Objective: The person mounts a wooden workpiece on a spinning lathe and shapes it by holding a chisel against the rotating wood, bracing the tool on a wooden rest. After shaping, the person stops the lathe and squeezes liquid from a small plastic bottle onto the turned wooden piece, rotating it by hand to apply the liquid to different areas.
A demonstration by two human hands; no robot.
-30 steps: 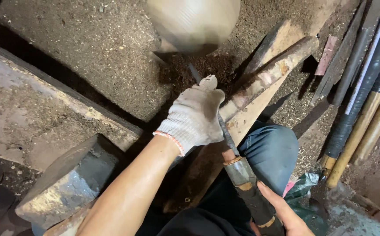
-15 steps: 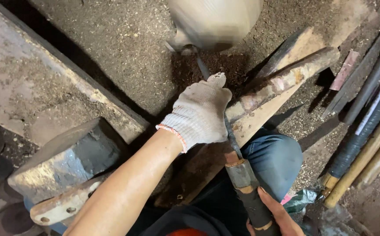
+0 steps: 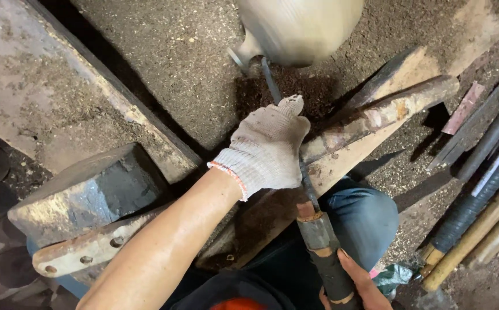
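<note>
Left hand (image 3: 268,150), gloved, presses chisel blade (image 3: 284,115) onto wooden rest (image 3: 376,117). Right hand (image 3: 359,285), bare, grips chisel handle (image 3: 324,258). Blurred pale workpiece (image 3: 298,26) far.

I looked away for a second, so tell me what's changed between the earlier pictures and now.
Little has changed. The blurred pale pot keeps spinning and now sits further right in view, mostly because the camera shifted. The gloved left hand still presses the long metal tool on the wooden rest, tip at the pot. The bare right hand still holds the handle. Nothing was let go.
</note>
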